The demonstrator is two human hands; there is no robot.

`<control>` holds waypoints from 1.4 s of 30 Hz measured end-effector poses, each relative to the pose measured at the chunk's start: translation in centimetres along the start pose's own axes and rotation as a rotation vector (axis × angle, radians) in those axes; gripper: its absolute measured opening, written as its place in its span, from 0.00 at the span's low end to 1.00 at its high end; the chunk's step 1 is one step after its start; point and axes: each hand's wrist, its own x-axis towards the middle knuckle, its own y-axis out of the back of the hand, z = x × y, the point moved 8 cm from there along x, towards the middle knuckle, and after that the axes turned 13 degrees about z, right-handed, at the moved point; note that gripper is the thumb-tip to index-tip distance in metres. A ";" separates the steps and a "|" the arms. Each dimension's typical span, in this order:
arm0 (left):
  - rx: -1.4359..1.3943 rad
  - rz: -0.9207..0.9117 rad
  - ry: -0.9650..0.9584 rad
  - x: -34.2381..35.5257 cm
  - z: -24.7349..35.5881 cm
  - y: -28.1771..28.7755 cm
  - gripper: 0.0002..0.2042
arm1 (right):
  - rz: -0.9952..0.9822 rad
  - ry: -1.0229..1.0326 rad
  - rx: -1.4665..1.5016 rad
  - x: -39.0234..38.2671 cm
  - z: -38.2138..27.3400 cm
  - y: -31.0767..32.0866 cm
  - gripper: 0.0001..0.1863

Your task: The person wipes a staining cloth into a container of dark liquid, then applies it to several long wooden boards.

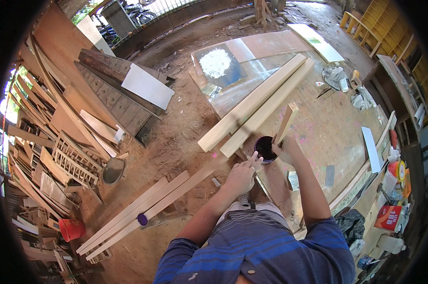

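Observation:
My right hand [288,150] is closed around a short wooden stick [287,122]. The stick slants up and away from a round can [266,146], dark inside with a purplish rim; its lower end is hidden by my fingers and the can. On the near left of the can is my left hand [241,178], its fingers at the rim, seeming to grip it. Just beyond lie two long pale wooden beams [256,102], side by side across the worktable [327,128]. A dark purple round lid [142,219] rests on long boards to my lower left.
White powder [215,63] is heaped on a dark sheet at the table's far side. Crumpled grey cloths [363,98] lie at the right. A red-labelled tin [388,217] stands among clutter on my right. Scrap wood and a red bucket [72,229] are at left.

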 end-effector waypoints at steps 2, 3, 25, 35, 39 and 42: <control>-0.012 0.018 -0.007 0.0 0.0 -0.2 0.44 | -0.085 -0.067 0.038 -0.4 0.8 -1.1 0.12; -0.023 0.035 -0.011 0.1 0.1 0.0 0.44 | -0.060 -0.025 0.141 -0.3 0.2 -1.9 0.12; -0.015 0.040 -0.040 0.1 0.0 0.0 0.45 | 0.044 0.077 0.148 -1.6 -2.3 -1.1 0.10; 0.007 -0.043 -0.036 0.5 0.1 -0.1 0.46 | 0.105 0.132 0.216 -1.8 -1.0 -1.2 0.09; -0.019 -0.014 -0.049 0.5 -0.4 -0.1 0.46 | 0.232 0.025 0.115 -0.6 -0.8 -0.7 0.11; -0.017 -0.079 -0.040 0.9 0.2 0.8 0.44 | 0.195 -0.044 -0.044 -1.3 -0.3 0.6 0.11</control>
